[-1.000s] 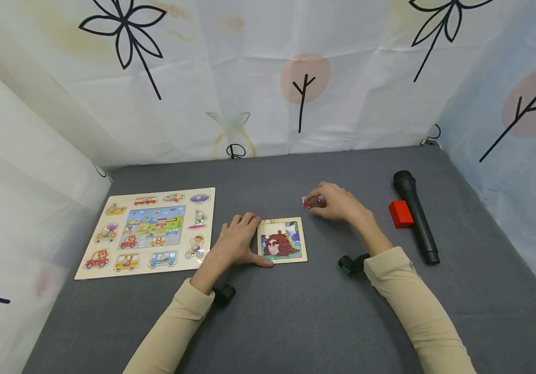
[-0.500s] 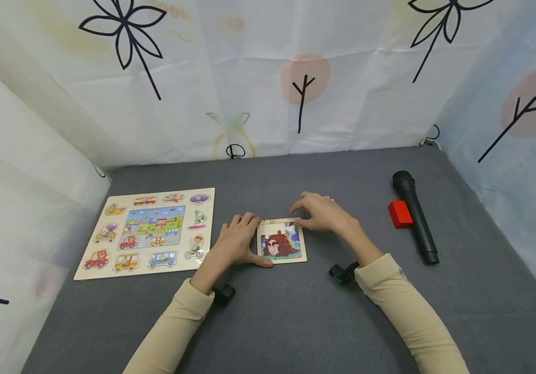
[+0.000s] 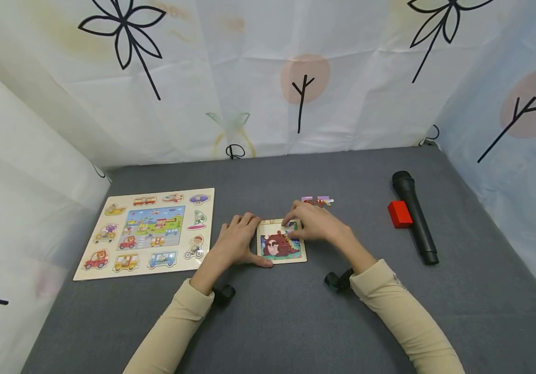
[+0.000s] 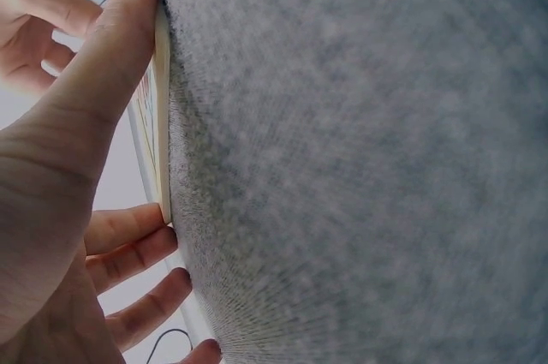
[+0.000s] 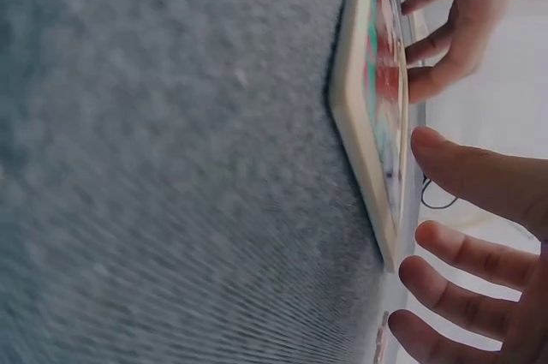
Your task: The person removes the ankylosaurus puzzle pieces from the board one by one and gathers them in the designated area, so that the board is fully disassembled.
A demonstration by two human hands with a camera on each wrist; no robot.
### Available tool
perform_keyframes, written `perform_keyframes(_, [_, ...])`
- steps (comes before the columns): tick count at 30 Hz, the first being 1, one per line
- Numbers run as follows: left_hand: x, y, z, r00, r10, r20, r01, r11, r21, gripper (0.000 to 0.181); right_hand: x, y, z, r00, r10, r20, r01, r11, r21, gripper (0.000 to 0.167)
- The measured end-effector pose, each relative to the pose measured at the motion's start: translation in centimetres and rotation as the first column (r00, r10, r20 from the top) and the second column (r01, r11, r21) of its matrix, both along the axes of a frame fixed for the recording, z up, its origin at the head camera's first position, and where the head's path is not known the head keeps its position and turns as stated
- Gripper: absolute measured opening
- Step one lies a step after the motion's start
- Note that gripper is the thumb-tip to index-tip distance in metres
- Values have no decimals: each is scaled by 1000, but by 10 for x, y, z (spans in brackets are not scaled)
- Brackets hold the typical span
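Note:
A small square puzzle board [image 3: 286,260] with a brown hedgehog picture lies at mid-table. My left hand [image 3: 231,246] grips its left side, thumb by the near corner and fingers by the far one; in the left wrist view, the thumb and a fingertip touch the board's pale edge [image 4: 163,150]. Over the board's far right part is my right hand [image 3: 316,223], thumb and index apart. The right wrist view shows the right hand [image 5: 484,253] with its fingers spread above the board [image 5: 364,146], no piece visible between them. Loose purple and brown puzzle pieces [image 3: 320,201] lie just beyond it.
On the left lies a large wooden vehicle puzzle [image 3: 141,262]. A black microphone [image 3: 418,223] and a red block [image 3: 400,214] lie side by side at the right. White printed cloth [image 3: 352,114] walls in the back and sides of the grey table.
My right hand has moved from the loose pieces toward me and left, over the small board, and the pieces are uncovered. My left hand has stayed in place.

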State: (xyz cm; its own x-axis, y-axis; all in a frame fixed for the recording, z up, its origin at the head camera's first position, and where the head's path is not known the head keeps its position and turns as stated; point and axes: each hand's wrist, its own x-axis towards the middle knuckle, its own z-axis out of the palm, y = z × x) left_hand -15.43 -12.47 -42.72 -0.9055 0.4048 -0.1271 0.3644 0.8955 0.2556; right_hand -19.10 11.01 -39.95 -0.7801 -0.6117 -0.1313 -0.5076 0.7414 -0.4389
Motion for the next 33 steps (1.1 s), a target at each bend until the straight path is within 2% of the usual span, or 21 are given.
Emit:
perform_keyframes(7, [0,0,1,1000,6,7,-6,1000,1,111,2,-2,-4,999,-27,16,27,999,27,26])
perform_keyframes(15, [0,2,2,1000,4,9,-4,1000,2,109,2,-2,-5,1000,-10,-5,10,999,35,23])
perform_keyframes(33, [1,1,3,1000,6,6,-6,1000,-1,110,6,-3,-3,999,-19,-28,20,999,50,26])
